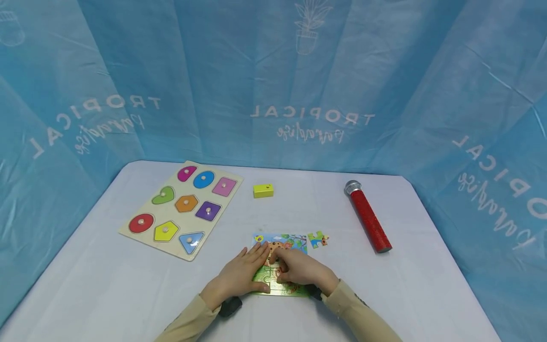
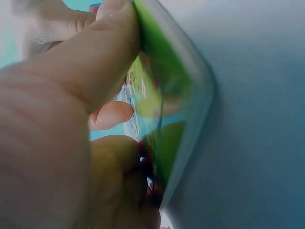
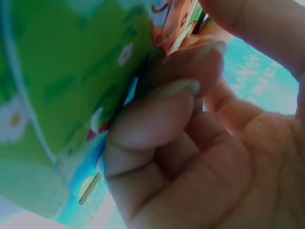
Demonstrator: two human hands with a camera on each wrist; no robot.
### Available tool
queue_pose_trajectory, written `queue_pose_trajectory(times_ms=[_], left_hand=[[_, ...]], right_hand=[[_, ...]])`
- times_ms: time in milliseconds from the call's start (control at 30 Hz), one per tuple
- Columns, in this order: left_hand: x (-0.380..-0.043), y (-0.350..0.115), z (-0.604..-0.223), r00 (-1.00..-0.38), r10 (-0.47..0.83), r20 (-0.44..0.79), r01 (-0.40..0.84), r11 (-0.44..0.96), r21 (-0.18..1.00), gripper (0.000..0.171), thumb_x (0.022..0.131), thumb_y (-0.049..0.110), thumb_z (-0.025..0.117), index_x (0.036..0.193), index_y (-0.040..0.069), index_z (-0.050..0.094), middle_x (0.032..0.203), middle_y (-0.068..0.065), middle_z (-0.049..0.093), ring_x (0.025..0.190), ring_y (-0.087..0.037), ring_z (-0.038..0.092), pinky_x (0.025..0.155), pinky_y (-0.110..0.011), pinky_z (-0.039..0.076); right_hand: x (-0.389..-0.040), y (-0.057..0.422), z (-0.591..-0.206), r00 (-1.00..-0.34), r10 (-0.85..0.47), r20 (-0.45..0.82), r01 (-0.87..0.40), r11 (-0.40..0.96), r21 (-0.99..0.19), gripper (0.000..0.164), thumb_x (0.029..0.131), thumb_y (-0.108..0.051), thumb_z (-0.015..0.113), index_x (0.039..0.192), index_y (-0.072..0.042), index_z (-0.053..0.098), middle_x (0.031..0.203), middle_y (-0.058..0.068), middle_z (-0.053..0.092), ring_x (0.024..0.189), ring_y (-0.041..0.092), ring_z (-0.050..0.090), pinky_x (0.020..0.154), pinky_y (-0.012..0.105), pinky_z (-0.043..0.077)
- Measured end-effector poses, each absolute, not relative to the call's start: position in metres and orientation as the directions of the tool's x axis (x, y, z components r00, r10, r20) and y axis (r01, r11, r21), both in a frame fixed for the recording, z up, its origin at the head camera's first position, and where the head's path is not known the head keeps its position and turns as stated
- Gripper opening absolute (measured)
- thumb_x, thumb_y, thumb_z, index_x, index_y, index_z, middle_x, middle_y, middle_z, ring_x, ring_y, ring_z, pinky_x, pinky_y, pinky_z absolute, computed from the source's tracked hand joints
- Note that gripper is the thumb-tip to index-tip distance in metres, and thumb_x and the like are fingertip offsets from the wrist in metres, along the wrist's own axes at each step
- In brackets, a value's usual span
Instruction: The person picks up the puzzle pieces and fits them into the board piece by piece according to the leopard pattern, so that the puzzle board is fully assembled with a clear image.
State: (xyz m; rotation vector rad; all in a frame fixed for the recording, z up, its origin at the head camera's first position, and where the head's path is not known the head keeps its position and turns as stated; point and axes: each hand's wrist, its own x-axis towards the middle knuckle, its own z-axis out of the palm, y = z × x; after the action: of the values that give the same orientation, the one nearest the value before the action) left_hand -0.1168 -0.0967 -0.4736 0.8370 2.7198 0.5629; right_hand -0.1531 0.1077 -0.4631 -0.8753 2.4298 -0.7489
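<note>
A picture jigsaw puzzle (image 1: pixel 279 289) with a green lower part and an orange spotted animal lies on the white table. My left hand (image 1: pixel 241 275) rests on its left side, fingers stretched forward over the picture and thumb at the lower edge. Over the middle of the puzzle is my right hand (image 1: pixel 301 267), index finger and thumb touching the picture, the other fingers curled under in the right wrist view. I cannot tell whether it pinches a piece there. A loose jigsaw piece (image 1: pixel 318 239) lies just right of the puzzle's upper corner.
At the left lies a wooden shape board (image 1: pixel 171 213) with several colored knobbed shapes. A small yellow block (image 1: pixel 263 191) sits behind the puzzle. To the right is a red toy microphone (image 1: pixel 369 219). Blue printed cloth (image 1: pixel 273 85) hangs around the white table (image 1: pixel 427 294).
</note>
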Motion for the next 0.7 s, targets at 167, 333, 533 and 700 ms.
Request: queue_pose_trajectory(times_ms=[167,333,533,700], left_hand=[[-0.115,-0.095,-0.473,-0.817,0.569,-0.092,0.49,0.77,0.409,0.074,0.094,0.042,0.057,0.149,-0.001,0.032,0.159,-0.015,0.029,0.148,-0.034,0.024,0.117,-0.056,0.025],[-0.114,-0.092,-0.471,-0.818,0.569,-0.084,0.495,0.771,0.401,0.072,0.095,0.039,0.057,0.149,-0.002,0.032,0.158,-0.017,0.028,0.147,-0.035,0.025,0.117,-0.056,0.026],[-0.113,-0.092,-0.47,-0.815,0.57,-0.108,0.482,0.769,0.419,0.074,0.095,0.039,0.057,0.15,-0.002,0.03,0.159,-0.018,0.027,0.148,-0.036,0.023,0.117,-0.057,0.024],[-0.114,-0.093,-0.471,-0.818,0.565,-0.102,0.477,0.768,0.427,0.074,0.095,0.04,0.057,0.15,-0.002,0.03,0.159,-0.017,0.026,0.148,-0.036,0.022,0.117,-0.058,0.024]], right_hand=[[-0.155,0.112,-0.465,-0.688,-0.691,-0.221,-0.423,0.629,-0.652,0.032,0.083,-0.011,0.076,0.108,-0.011,0.057,0.068,-0.007,0.05,0.056,0.002,0.044,0.053,0.017,0.039],[-0.177,0.143,-0.468,-0.741,-0.655,-0.145,-0.352,0.564,-0.747,0.025,0.088,-0.018,0.072,0.109,-0.01,0.063,0.078,-0.003,0.058,0.066,0.005,0.05,0.06,0.019,0.043],[-0.205,0.199,-0.476,-0.917,-0.381,-0.114,-0.175,0.643,-0.746,0.051,0.082,-0.013,0.078,0.129,-0.015,0.059,0.116,0.005,0.061,0.078,0.013,0.051,0.064,0.022,0.044],[-0.211,0.216,-0.476,-0.913,-0.367,-0.177,-0.14,0.69,-0.71,0.062,0.078,-0.007,0.08,0.134,-0.017,0.056,0.12,0.007,0.059,0.087,0.018,0.053,0.072,0.027,0.051]])
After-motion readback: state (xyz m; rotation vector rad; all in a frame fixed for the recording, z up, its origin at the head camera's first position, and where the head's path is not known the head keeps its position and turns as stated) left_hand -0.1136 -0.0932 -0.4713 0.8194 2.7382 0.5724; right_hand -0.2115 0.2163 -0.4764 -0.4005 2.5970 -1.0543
